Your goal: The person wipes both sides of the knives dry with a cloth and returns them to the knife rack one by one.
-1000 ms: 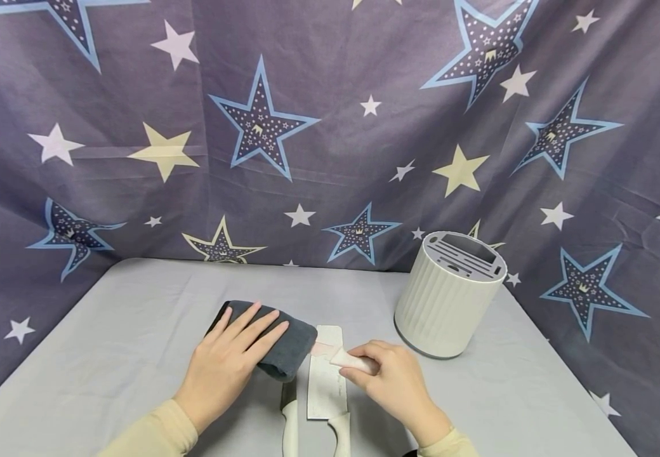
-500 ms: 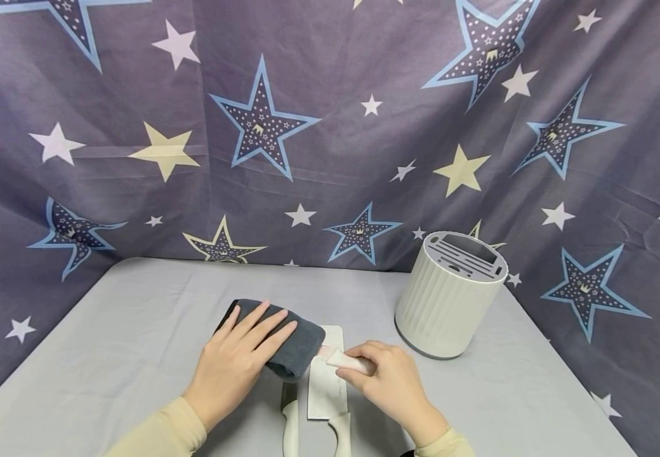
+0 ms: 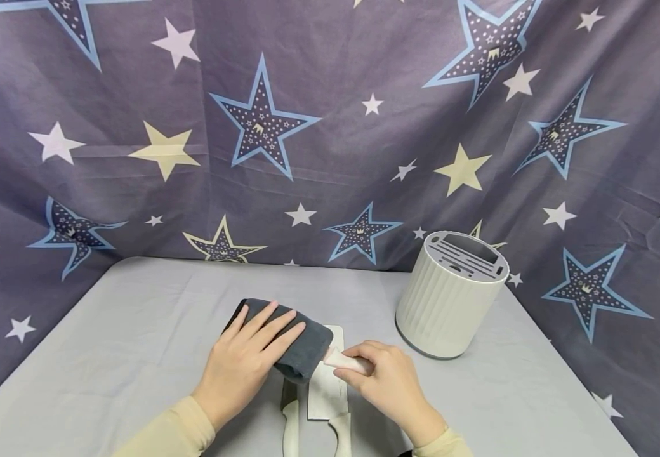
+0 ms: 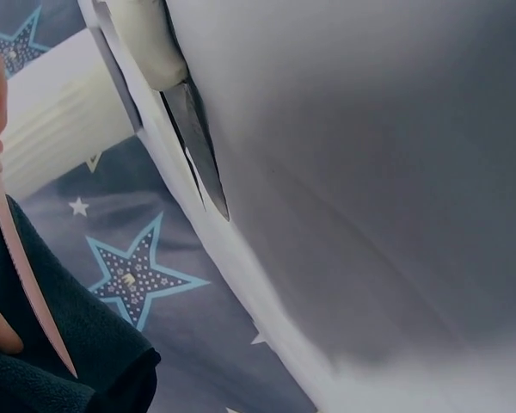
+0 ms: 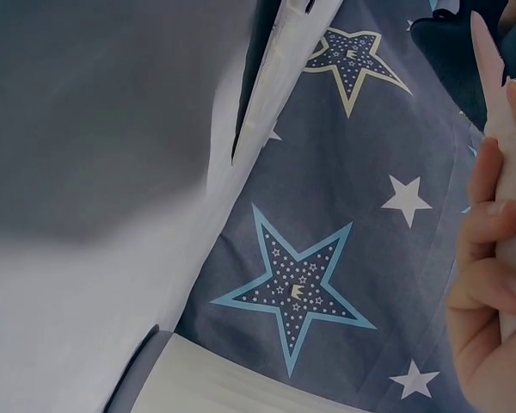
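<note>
In the head view, my right hand (image 3: 391,386) grips the white handle of a knife (image 3: 348,361), its blade pointing left. A folded dark grey cloth (image 3: 314,348) covers most of that blade. My left hand (image 3: 243,363) holds the cloth, fingers spread across the top. From below, the left wrist view shows the pink blade (image 4: 34,288) lying along the cloth, with the thumb (image 4: 0,331) pressed to the cloth's underside. Beneath the hands lie a cleaver (image 3: 327,397) with a pale handle and a second knife (image 3: 290,426), its blade partly hidden by the cloth.
A ribbed off-white knife block (image 3: 450,308) with a slotted grey top stands at the back right of the table (image 3: 153,317). Behind the table hangs a purple-grey curtain (image 3: 318,178) with stars.
My left hand and the cloth have slid right along the blade, close to the handle, covering more of the pink blade. My right hand holds the knife almost still, shifting slightly left.
</note>
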`<control>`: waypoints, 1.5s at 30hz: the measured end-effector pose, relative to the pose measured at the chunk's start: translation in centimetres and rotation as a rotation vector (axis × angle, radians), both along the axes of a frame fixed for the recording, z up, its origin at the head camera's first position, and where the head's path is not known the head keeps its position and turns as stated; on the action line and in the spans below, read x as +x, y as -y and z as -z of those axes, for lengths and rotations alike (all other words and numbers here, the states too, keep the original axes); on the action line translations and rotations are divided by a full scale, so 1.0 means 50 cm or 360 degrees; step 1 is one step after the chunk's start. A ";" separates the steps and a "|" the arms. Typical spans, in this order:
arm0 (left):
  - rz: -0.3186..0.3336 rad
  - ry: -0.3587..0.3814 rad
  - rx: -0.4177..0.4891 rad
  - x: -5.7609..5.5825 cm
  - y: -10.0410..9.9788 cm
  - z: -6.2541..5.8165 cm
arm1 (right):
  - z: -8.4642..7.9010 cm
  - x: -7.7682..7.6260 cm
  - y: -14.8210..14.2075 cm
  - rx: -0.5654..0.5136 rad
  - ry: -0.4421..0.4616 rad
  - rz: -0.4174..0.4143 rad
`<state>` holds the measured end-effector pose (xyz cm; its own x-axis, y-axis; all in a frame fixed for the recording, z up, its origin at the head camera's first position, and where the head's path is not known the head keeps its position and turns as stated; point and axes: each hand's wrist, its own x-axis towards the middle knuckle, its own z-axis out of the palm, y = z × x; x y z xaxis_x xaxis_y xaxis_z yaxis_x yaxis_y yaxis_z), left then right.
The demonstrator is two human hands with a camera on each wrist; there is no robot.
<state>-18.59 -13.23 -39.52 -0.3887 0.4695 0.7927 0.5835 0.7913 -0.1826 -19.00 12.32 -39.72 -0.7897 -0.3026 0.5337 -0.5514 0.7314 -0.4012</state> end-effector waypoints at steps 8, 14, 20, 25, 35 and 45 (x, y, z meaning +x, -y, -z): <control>0.0014 -0.0012 0.0012 0.001 -0.009 0.000 | 0.001 0.002 0.004 -0.0018 0.0018 -0.0008; -0.0026 0.0044 -0.0023 0.005 -0.010 0.003 | 0.000 0.003 0.007 -0.0023 0.0011 -0.0005; -0.0026 0.0075 -0.0032 0.005 -0.008 0.006 | 0.001 0.005 0.008 -0.0028 0.0027 0.0011; -0.0016 0.0085 -0.0037 0.006 -0.005 0.006 | 0.002 0.005 0.008 -0.0054 -0.0008 -0.0001; -0.0009 0.0074 -0.0032 0.006 0.003 0.006 | -0.001 0.003 0.007 -0.0083 -0.0015 -0.0045; -0.0036 0.0104 -0.0052 0.008 0.016 0.009 | -0.002 0.004 0.005 -0.0067 -0.0076 -0.0030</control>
<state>-18.17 -14.02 -39.95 -0.4498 0.4853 0.7497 0.5769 0.7987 -0.1709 -18.81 12.04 -39.62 -0.7573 -0.2938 0.5832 -0.5843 0.7036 -0.4043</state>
